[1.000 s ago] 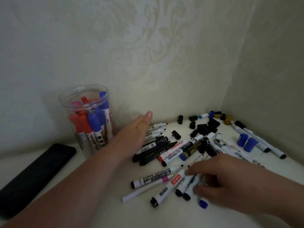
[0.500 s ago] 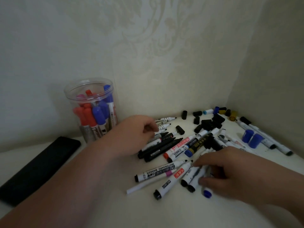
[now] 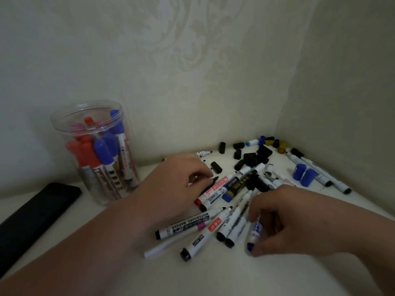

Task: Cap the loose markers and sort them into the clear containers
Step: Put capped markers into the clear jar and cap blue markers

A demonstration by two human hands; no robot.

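Note:
A pile of loose white markers [image 3: 205,223] lies on the pale table, several of them uncapped. Loose black caps [image 3: 253,158] are scattered in the far corner, with two blue caps [image 3: 303,175] to the right. A clear round container [image 3: 94,152] at the left holds capped red and blue markers. My left hand [image 3: 171,186] is down on the pile, fingers curled around black markers [image 3: 208,182]. My right hand [image 3: 288,218] pinches a blue-ended marker [image 3: 254,231] at the pile's near right side.
A flat black case [image 3: 36,214] lies at the left edge of the table. Two walls meet in the far right corner just behind the caps. More markers [image 3: 318,169] lie along the right wall.
My left hand went from flat and reaching to curled down onto the black markers. My right hand has closed its fingers around the blue-ended marker. The camera has moved closer.

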